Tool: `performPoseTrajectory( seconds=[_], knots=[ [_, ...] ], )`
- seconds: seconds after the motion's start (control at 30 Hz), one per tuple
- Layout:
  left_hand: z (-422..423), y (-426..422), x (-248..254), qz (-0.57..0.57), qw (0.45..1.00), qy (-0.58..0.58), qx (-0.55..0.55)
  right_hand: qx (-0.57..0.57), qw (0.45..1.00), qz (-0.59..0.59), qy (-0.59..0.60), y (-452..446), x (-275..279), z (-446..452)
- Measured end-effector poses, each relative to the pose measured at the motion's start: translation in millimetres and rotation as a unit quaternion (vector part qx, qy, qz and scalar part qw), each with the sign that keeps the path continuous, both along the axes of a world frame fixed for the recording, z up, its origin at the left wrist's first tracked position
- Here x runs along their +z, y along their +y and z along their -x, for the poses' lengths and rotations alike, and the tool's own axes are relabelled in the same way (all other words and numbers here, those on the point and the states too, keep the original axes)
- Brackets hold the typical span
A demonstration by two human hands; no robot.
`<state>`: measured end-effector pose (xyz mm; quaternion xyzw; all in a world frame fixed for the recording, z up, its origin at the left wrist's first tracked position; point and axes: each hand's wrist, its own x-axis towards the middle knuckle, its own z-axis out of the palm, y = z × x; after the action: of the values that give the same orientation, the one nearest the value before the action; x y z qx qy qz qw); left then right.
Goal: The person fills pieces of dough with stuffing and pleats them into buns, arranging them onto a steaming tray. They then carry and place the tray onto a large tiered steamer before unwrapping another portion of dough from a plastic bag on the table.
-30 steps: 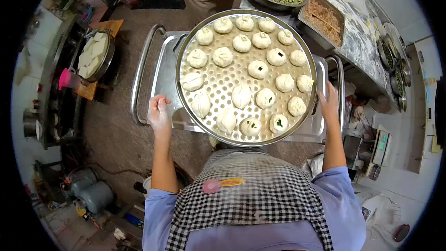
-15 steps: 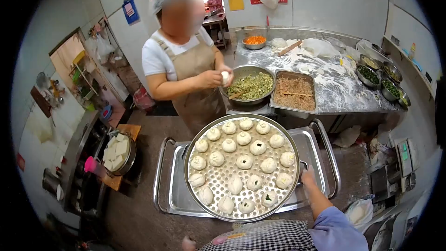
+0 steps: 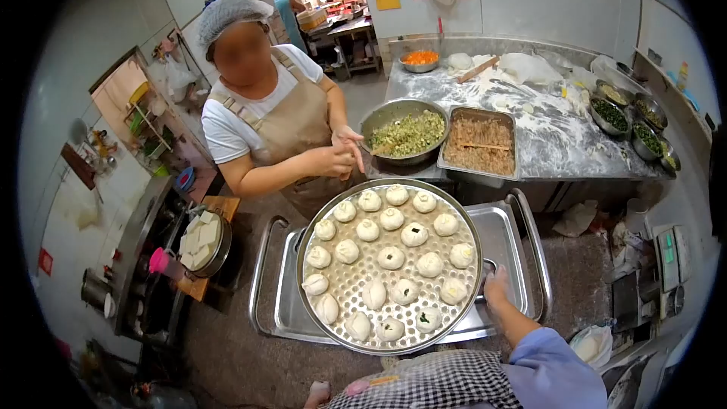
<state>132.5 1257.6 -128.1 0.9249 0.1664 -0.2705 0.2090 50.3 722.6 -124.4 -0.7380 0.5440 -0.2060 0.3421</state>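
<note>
A round perforated steamer tray [image 3: 344,204] holds several white buns [image 3: 391,258], some with dark green showing at the top. It rests on a metal cart [image 3: 496,221] with looped rails. My right hand [image 3: 496,288] is closed at the tray's right side handle [image 3: 489,263]. At the bottom edge my left hand [image 3: 318,391] hangs low, apart from the tray; its fingers do not show clearly. Across the tray stands a co-worker in a tan apron [image 3: 291,117], whose two hands [image 3: 344,155] meet just above the tray's far rim, with no bun visible in them.
On the floured worktop [image 3: 553,132] stand a bowl of chopped green filling [image 3: 409,132], a pan of meat filling [image 3: 478,144], a bowl of orange pieces [image 3: 419,59] and small bowls of greens [image 3: 609,113]. A pot of white blocks [image 3: 203,238] stands at left.
The white dough piece in the co-worker's hands is gone from view. The co-worker has leaned left, hands lower and nearer the tray. The tray appears slightly further left and up; my right hand stays beside it.
</note>
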Motion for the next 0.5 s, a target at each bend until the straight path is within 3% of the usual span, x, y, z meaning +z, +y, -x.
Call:
performPoseTrajectory(
  seconds=[0.13, 0.23, 0.33, 0.4, 0.43, 0.5],
  knots=[
    [9.1, -9.5, 1.1, 0.001, 1.000, 0.008, 0.004, 0.021, 0.999, -0.044, -0.022, -2.0, 4.8, 3.5],
    [21.2, -11.9, 1.3, 0.001, 1.000, 0.004, 0.012, 0.046, 0.998, -0.021, -0.030, -14.9, -32.0, 2.9],
    [33.3, -13.0, 7.1, 0.011, 0.999, -0.028, 0.022, 0.010, 0.999, -0.004, -0.047, -8.0, -16.0, -0.6],
    [36.6, -4.8, -5.2, 0.011, 0.998, -0.056, -0.009, 0.040, 0.997, -0.040, -0.056, -3.2, 9.5, 2.8],
    [33.5, -8.7, 8.9, 0.029, 0.992, -0.091, -0.078, 0.039, 0.996, -0.050, -0.063, -3.8, 17.4, 1.8],
    [39.9, -2.9, -0.1, 0.008, 0.982, -0.161, -0.095, 0.043, 0.997, -0.040, -0.049, -7.6, 7.9, 1.8]
  ],
)
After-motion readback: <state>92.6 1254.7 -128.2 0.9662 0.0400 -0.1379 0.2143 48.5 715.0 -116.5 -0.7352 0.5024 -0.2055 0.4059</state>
